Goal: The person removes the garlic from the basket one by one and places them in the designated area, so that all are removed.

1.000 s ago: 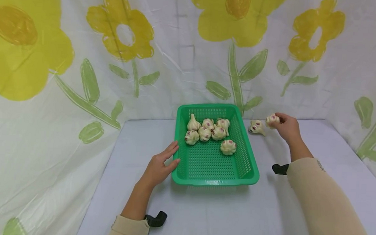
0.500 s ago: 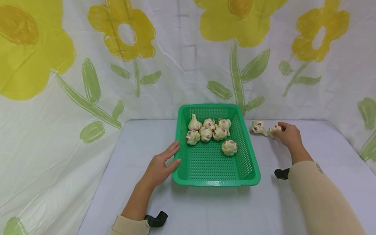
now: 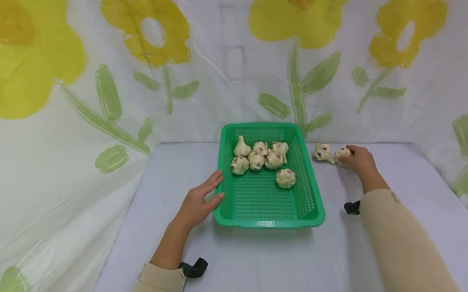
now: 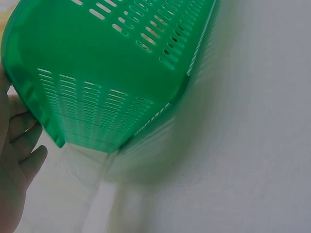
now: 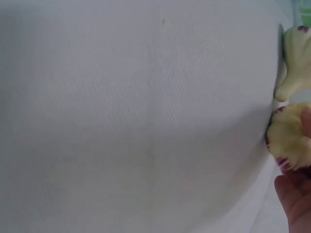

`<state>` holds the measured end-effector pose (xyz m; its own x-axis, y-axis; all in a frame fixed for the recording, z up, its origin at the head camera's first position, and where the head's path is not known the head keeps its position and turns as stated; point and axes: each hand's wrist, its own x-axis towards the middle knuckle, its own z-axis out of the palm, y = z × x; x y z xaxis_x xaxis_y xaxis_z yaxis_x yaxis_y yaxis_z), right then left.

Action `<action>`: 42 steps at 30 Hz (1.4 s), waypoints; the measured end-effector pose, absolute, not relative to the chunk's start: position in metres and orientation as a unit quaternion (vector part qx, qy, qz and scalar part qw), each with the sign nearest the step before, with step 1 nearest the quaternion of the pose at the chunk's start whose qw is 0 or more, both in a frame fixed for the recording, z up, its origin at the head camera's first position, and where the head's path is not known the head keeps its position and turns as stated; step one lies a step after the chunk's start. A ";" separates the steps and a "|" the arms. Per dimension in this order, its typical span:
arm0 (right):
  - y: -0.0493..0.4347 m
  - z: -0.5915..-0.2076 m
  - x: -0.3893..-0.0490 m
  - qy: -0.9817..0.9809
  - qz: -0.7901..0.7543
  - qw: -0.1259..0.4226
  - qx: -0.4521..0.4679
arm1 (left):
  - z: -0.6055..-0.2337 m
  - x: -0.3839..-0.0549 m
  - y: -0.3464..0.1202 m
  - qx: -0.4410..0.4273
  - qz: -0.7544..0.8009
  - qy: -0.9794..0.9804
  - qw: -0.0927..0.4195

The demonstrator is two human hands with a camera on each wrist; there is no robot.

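Evidently the two hands work well apart: the right hand (image 3: 360, 162) grips a garlic bulb (image 3: 341, 154) low over the bench (image 3: 268, 269), thumb and fingers on opposite sides, a sensible hold for something so round. The left hand (image 3: 200, 201) rests straight-fingered against the rim of a green plastic basket (image 3: 269, 224) — probably to steady it. A loose bulb (image 3: 323, 153) lies between basket and grip, its stem beside the held one; seven more bulbs (image 3: 286, 178) sit inside, mostly clustered toward the back — perhaps to leave room in front.
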<state>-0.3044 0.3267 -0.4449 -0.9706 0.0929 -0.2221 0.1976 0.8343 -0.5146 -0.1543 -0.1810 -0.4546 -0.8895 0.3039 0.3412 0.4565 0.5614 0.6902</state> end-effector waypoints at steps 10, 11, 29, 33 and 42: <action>0.321 -0.435 -0.307 0.961 -0.248 0.104 0.065 | -0.454 -0.156 -0.183 -0.225 -0.407 -0.880 0.100; 0.321 -0.435 -0.305 0.960 -0.249 0.106 0.069 | -0.454 -0.156 -0.183 -0.225 -0.407 -0.880 0.099; 0.316 -0.437 -0.302 0.949 -0.276 0.110 0.103 | -0.452 -0.156 -0.183 -0.221 -0.415 -0.878 0.088; 0.314 -0.435 -0.300 0.952 -0.272 0.108 0.094 | -0.452 -0.156 -0.184 -0.222 -0.419 -0.876 0.093; 0.316 -0.436 -0.297 0.959 -0.250 0.113 0.076 | -0.454 -0.155 -0.184 -0.225 -0.411 -0.878 0.097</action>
<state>-0.2970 0.3162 -0.4363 -0.9629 0.0901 -0.2544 0.2028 0.8634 -0.4619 -0.1548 -0.1839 -0.4540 -0.8799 0.3153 0.3554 0.4748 0.5602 0.6787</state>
